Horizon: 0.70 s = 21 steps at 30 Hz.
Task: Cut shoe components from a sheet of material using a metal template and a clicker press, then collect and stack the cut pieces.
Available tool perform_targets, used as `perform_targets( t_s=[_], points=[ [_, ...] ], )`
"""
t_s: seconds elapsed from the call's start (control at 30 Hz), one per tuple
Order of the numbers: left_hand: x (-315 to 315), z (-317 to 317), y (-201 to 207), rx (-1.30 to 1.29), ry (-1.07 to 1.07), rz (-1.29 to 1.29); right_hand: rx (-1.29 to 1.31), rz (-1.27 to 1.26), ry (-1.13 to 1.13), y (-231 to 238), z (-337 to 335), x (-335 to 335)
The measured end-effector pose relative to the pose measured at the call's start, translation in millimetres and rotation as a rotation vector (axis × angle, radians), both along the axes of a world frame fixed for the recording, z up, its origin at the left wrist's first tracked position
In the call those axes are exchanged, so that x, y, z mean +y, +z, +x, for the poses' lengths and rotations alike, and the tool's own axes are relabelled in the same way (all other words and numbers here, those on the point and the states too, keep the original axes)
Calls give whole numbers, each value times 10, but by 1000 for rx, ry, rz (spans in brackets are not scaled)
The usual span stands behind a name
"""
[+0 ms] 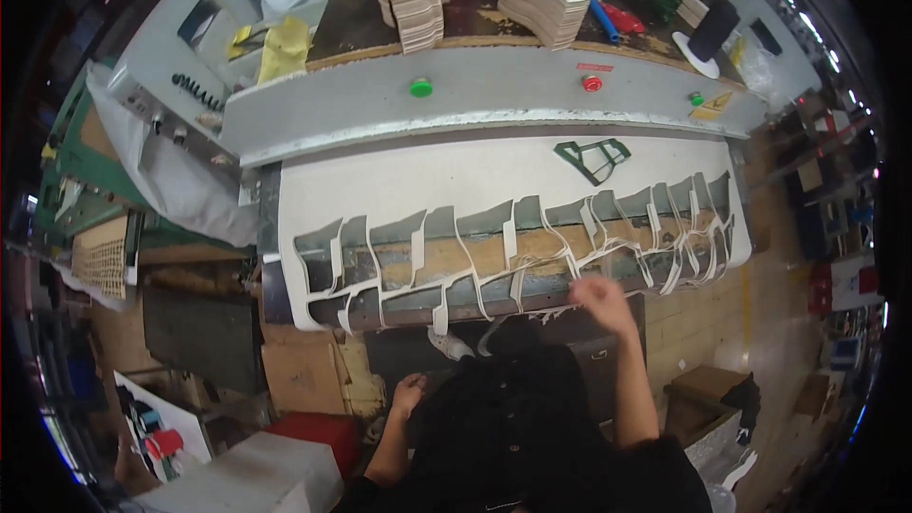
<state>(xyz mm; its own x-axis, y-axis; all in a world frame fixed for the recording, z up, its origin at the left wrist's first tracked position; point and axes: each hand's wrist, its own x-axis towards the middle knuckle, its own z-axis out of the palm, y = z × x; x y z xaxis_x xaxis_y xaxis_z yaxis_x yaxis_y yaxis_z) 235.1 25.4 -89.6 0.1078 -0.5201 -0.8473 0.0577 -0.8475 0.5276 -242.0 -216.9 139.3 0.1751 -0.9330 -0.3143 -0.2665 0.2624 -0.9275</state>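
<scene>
A white sheet (399,166) lies over the machine bed, its front part cut into a web of thin strips around curved openings. Dark and brown bed surface shows through those openings. My right hand (600,304) is at the sheet's front edge, against the strips, with fingers curled closed; what they pinch, if anything, is hidden. Low in front of my body, my left hand (409,393) is apart from the sheet with its fingers bent together, their contents too small to make out. A green cutting die (594,161) rests on the uncut part of the sheet, toward the far right.
Behind the sheet runs a grey machine beam (503,81) with green and red buttons. On the shelf above stand stacks of cut pieces (543,0), a blue tube (604,19) and a black cone (712,30). A cardboard box (708,385) sits at lower right.
</scene>
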Motion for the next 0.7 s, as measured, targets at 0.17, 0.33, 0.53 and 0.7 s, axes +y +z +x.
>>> perform_targets(
  t_s=[0.17,0.33,0.53,0.7],
  points=[
    [-220,523,-6,-110,104,-101,430,-599,-694,-370,-81,-1668],
    [-156,1025,414,-151,66,-68,759,-372,-691,-705,59,-2246],
    [269,1731,507,288,464,12,862,-589,-353,-723,1624,-2170],
    [-238,1627,678,-326,36,28,173,-359,-145,-421,2848,-1939]
  ],
)
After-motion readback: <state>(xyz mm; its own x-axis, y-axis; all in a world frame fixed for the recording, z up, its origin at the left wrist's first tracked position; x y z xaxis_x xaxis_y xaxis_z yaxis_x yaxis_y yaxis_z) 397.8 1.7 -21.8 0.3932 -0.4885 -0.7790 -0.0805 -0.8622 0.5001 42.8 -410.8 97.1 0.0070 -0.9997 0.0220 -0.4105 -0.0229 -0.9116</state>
